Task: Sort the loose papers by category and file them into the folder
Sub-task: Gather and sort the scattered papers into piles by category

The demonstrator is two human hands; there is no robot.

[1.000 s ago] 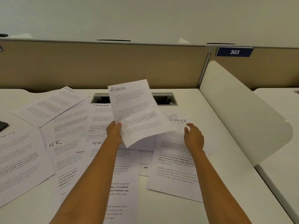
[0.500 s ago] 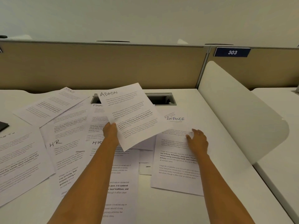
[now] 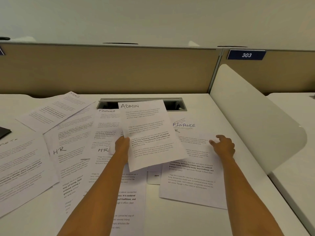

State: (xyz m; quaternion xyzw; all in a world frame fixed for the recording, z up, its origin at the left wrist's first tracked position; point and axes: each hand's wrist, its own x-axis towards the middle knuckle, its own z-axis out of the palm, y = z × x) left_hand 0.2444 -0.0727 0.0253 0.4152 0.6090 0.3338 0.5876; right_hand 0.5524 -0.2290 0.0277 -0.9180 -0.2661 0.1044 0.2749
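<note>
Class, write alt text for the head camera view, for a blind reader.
A person's left hand holds up a sheet headed ADMIN while the right hand is over a FINANCE sheet, among papers spread across a white desk.

White ADMIN sheet (image 3: 148, 133) aloft, tilted — overlapping the flat FINANCE sheet (image 3: 192, 184).

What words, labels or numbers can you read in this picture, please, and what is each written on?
"ADMIN": heading of the held sheet, gripped by the left hand.
"FINANCE": right sheet, beneath the right hand.
"FINANCE": middle sheet.
"HR": left sheet.
"HR": lower middle sheet.
"303": blue plate on the partition.
Body print and far-left headings: too blurred to read.
</note>
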